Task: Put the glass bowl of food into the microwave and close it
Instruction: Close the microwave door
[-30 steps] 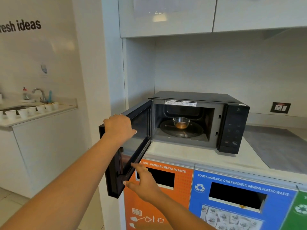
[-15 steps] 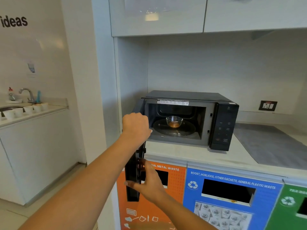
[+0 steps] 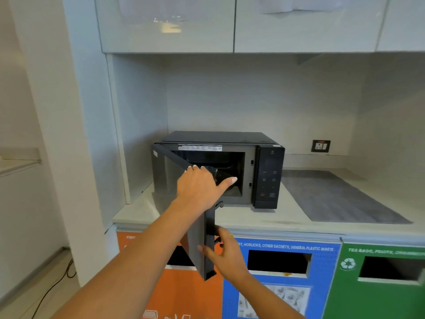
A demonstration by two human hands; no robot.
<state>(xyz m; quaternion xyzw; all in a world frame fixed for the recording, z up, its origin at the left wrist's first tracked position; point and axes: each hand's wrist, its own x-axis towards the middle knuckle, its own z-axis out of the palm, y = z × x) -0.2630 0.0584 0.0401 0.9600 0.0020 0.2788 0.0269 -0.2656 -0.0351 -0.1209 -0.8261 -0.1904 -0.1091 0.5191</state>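
The black microwave [image 3: 268, 171] stands on a pale counter [image 3: 264, 223]. Its door [image 3: 169, 180], hinged on the left, is swung about halfway towards shut. My left hand [image 3: 197, 188] grips the top edge of the door, thumb pointing right. My right hand [image 3: 226, 253] holds the lower part of the door's free edge. The glass bowl [image 3: 212, 171] sits inside the cavity; only a bit of its rim shows behind my left hand, and the food is hidden.
A grey mat [image 3: 333, 196] lies on the counter right of the microwave, with a wall socket [image 3: 321, 146] behind. Orange [image 3: 174, 293], blue [image 3: 276, 284] and green [image 3: 379, 295] waste bins front the cabinet below. White cupboards [image 3: 165, 24] hang overhead. A cable [image 3: 57, 279] trails on the floor.
The door has swung from wide open to about half shut, both hands moving right with it. My view has turned right, and the bowl has become mostly hidden behind my left hand.
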